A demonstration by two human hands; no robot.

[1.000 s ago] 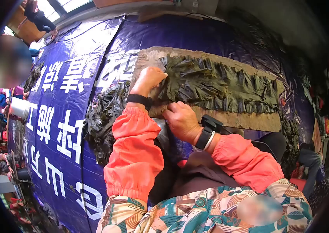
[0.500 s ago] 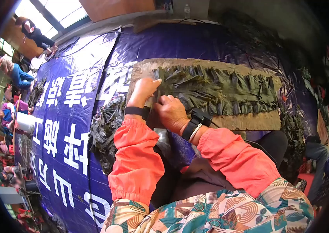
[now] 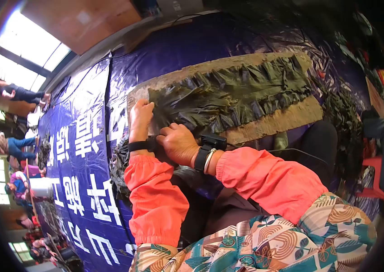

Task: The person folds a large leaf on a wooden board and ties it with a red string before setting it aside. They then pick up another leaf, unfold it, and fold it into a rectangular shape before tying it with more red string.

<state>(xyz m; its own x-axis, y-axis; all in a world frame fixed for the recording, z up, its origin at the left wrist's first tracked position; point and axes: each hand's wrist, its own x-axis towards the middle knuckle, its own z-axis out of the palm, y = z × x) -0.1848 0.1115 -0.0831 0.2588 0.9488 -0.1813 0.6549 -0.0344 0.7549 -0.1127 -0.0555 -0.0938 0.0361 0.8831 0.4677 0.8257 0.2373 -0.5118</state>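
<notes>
A long, dark green, ruffled strip of what looks like kelp point(image 3: 228, 95) lies spread along a worn wooden board point(image 3: 269, 121). My left hand point(image 3: 141, 117) is closed at the strip's left end, its fingers pinched against the edge. Just to its right, my right hand point(image 3: 179, 144) is closed with bent fingers at the near left corner of the strip. The parts between my fingers are hidden, but both hands appear to grip the strip's edge. Each wrist wears a black band.
A blue tarp point(image 3: 80, 181) with white characters covers the floor. Heaps of dark kelp point(image 3: 339, 111) lie right of the board and left of my arm. A red stool point(image 3: 375, 183) stands at right. Several people and a white bucket point(image 3: 43, 187) are at far left.
The view has turned, so the board now slants up to the right and sits further left. My left fingers have curled in at the strip's edge. My right hand stays beside them.
</notes>
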